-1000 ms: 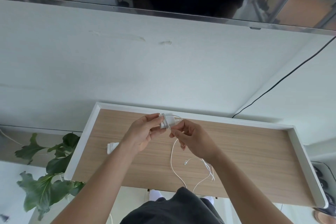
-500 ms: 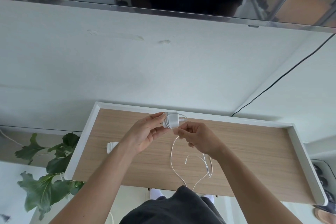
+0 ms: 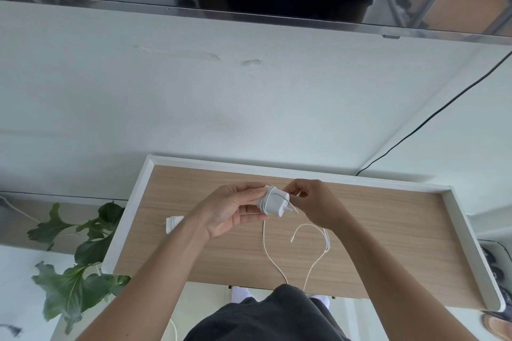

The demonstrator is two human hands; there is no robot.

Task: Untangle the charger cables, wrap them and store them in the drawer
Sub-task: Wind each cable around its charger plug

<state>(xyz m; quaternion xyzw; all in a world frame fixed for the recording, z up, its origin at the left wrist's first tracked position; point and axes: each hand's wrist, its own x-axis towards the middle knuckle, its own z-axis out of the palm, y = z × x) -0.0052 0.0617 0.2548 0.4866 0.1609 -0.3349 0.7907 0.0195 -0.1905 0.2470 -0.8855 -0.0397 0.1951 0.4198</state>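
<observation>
A thin white charging cable point(image 3: 267, 246) drops from the hands and runs to the near edge of the open drawer point(image 3: 462, 243), a shallow one with a light wood-grain floor and white walls. There it passes behind the person's dark grey garment point(image 3: 266, 315). Its other strand climbs back and curls over, and the small plug end hangs free above the floor right of centre.

Above the drawer's middle, the left hand point(image 3: 230, 210) grips a white block-shaped charger adapter point(image 3: 274, 202), with the thumb on top and the fingers curled beneath. A turn of cable lies around the adapter's body. The right hand point(image 3: 313, 202), just beside it, has its fingers bent in a pinch at the cable by the adapter's pins.

A second small white charger bundle point(image 3: 173, 223) lies near the left wall, partly hidden by the left forearm. The right half of the floor is bare wood up to the right and far walls.
</observation>
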